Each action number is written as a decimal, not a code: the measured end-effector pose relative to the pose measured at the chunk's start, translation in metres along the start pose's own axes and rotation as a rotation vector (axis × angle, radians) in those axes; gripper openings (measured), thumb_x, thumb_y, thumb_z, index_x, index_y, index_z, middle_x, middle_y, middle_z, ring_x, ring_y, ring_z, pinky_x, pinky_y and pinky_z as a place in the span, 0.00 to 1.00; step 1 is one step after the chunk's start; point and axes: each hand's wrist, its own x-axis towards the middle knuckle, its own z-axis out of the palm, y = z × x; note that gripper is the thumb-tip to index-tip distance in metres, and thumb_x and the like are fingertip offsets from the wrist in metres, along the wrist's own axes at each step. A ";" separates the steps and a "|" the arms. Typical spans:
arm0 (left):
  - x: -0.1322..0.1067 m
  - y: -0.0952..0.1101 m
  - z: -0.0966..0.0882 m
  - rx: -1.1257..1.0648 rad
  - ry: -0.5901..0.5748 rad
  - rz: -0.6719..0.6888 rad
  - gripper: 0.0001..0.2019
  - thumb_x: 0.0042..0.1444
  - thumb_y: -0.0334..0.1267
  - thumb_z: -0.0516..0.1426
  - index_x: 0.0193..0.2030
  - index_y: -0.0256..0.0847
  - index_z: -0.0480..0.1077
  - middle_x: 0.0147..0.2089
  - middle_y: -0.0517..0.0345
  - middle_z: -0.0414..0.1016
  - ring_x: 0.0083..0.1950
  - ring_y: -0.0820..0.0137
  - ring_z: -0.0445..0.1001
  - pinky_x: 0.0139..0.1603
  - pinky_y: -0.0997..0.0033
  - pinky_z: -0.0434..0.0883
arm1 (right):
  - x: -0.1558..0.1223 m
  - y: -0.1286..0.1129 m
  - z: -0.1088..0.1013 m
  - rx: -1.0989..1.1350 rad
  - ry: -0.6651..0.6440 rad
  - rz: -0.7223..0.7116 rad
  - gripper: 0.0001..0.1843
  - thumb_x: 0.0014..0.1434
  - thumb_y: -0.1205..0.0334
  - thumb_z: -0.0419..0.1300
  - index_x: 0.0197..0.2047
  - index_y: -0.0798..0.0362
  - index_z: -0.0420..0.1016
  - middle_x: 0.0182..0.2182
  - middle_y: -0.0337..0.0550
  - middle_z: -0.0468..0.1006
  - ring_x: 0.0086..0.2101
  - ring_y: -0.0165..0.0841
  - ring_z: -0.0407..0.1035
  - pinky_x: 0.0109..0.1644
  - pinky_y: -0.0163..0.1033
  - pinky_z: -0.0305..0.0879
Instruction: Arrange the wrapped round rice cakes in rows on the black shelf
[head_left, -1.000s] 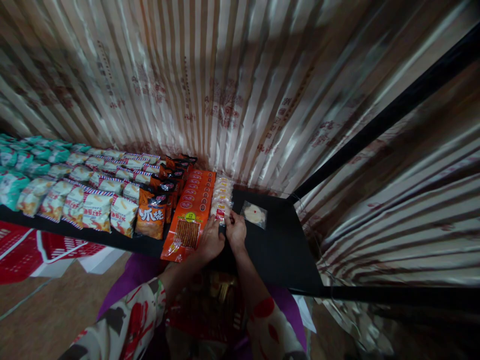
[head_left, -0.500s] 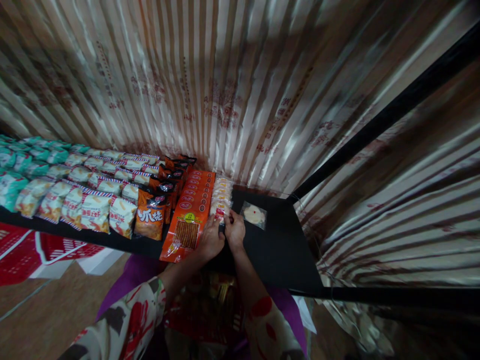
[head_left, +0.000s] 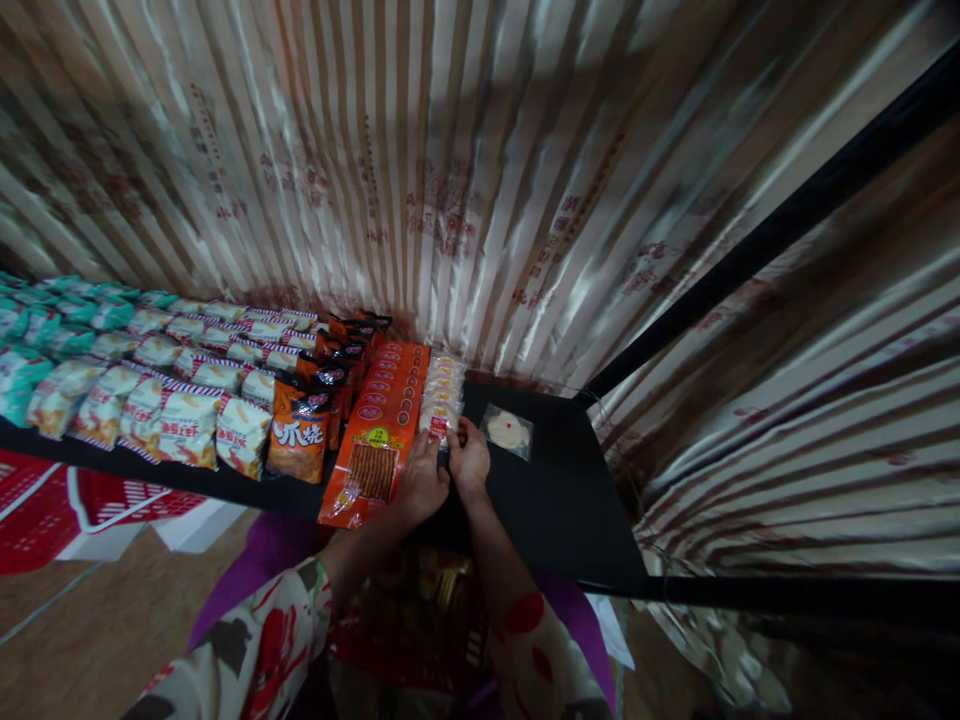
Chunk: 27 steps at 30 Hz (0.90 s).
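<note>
A row of small white snack packets (head_left: 444, 385) with yellow and red prints lies on the black shelf. My left hand (head_left: 422, 484) is at the left and near edge of the front packet, fingers closed on it. On the packet's right edge, my right hand (head_left: 470, 460) pinches with curled fingers. The contact points are partly hidden by the hands. Against the left of this row lie overlapping orange snack packs (head_left: 390, 400) with a see-through window of brown sticks. One clear packet (head_left: 508, 430) with a round white piece lies apart, right of my right hand.
Rows of white bags (head_left: 189, 425), orange bags (head_left: 298, 430) and green bags (head_left: 22, 380) stand leftward on the black shelf (head_left: 547, 520). A pleated curtain (head_left: 465, 200) hangs behind. A black bar (head_left: 750, 230) slants at right. Red baskets (head_left: 112, 495) sit below left.
My hands stay at the front white packet, with only a slight shift of the fingers. The camera view has moved very little.
</note>
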 end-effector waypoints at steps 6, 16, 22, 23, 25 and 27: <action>-0.001 -0.001 0.002 0.024 0.029 0.030 0.27 0.52 0.28 0.49 0.61 0.28 0.58 0.66 0.43 0.55 0.67 0.60 0.51 0.67 0.61 0.53 | 0.004 0.004 0.001 -0.069 -0.042 0.002 0.24 0.57 0.54 0.51 0.53 0.56 0.70 0.37 0.45 0.74 0.35 0.33 0.69 0.39 0.35 0.62; -0.003 -0.004 0.011 0.104 0.067 0.075 0.29 0.50 0.26 0.48 0.62 0.27 0.56 0.66 0.40 0.55 0.68 0.59 0.50 0.67 0.58 0.51 | 0.000 0.002 0.001 -0.127 -0.022 -0.043 0.22 0.59 0.53 0.49 0.51 0.56 0.71 0.36 0.45 0.74 0.35 0.33 0.68 0.39 0.35 0.62; -0.006 -0.003 0.021 0.151 0.067 0.141 0.29 0.50 0.27 0.47 0.62 0.28 0.57 0.65 0.42 0.56 0.69 0.58 0.45 0.68 0.54 0.48 | -0.002 0.003 0.002 -0.116 -0.005 -0.033 0.22 0.59 0.53 0.48 0.51 0.54 0.71 0.36 0.45 0.73 0.34 0.33 0.67 0.39 0.35 0.61; -0.006 -0.003 0.022 0.153 0.069 0.147 0.29 0.50 0.27 0.47 0.62 0.28 0.57 0.65 0.41 0.56 0.69 0.58 0.45 0.68 0.53 0.48 | -0.002 0.003 0.003 -0.118 -0.001 -0.033 0.22 0.59 0.53 0.48 0.50 0.54 0.71 0.36 0.45 0.73 0.35 0.33 0.67 0.39 0.35 0.61; -0.006 -0.004 0.022 0.158 0.071 0.159 0.29 0.50 0.28 0.47 0.61 0.28 0.57 0.65 0.41 0.56 0.69 0.58 0.45 0.68 0.53 0.48 | -0.002 0.004 0.003 -0.123 0.004 -0.042 0.21 0.59 0.54 0.48 0.50 0.54 0.71 0.36 0.45 0.74 0.36 0.33 0.67 0.40 0.35 0.61; -0.005 -0.004 0.021 0.169 0.068 0.166 0.29 0.50 0.28 0.47 0.61 0.26 0.57 0.65 0.39 0.57 0.69 0.57 0.45 0.67 0.53 0.47 | -0.002 0.004 0.004 -0.129 0.005 -0.048 0.21 0.59 0.54 0.49 0.50 0.55 0.71 0.36 0.46 0.74 0.36 0.34 0.67 0.41 0.35 0.61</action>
